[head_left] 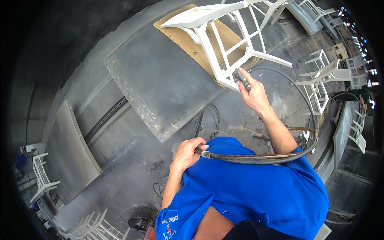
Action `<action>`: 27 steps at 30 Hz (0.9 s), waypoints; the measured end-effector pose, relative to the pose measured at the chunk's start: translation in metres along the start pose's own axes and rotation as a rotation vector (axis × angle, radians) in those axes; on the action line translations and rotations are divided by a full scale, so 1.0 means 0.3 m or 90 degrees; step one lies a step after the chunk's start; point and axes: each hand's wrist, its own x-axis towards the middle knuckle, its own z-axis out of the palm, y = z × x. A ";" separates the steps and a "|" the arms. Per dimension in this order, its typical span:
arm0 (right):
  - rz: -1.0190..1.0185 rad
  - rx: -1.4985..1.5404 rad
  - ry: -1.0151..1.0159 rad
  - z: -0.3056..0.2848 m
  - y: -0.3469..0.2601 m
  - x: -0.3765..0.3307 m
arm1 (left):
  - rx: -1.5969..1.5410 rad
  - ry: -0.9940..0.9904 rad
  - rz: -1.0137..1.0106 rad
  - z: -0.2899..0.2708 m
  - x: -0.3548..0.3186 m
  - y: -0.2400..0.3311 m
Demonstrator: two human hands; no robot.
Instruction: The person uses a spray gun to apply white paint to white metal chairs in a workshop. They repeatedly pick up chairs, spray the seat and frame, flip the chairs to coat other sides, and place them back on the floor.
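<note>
Chair: white-painted slatted wooden chair (224, 44), tipped on a brown board (188, 42).
Right hand (253, 94): outstretched, fingers clamped on a grey metal spray tool (242, 79).
Left hand (187, 154): fingers wrapped round a dark rubber hose (256, 159).

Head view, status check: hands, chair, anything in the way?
Left hand gripping the hose against the blue shirt. Right hand holding a dark spray tool at the white chair on a brown board. Nothing between tool and chair.

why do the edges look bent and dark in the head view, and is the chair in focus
Head view: fisheye lens bows straight edges, such as the grey panel, and leaves black corners; the white chair is fairly sharp under even light; right hand and left hand on the hose look clear; the far-right rim blurs.
</note>
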 end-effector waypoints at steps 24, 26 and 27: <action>0.283 -0.061 0.003 0.083 -0.331 -0.086 | 0.035 -0.183 0.164 -0.429 0.006 -0.232; 0.261 -0.049 0.026 0.093 -0.351 -0.083 | 0.030 -0.180 0.182 -0.444 -0.004 -0.240; 0.273 -0.048 0.032 0.098 -0.365 -0.073 | 0.037 -0.178 0.177 -0.451 -0.010 -0.243</action>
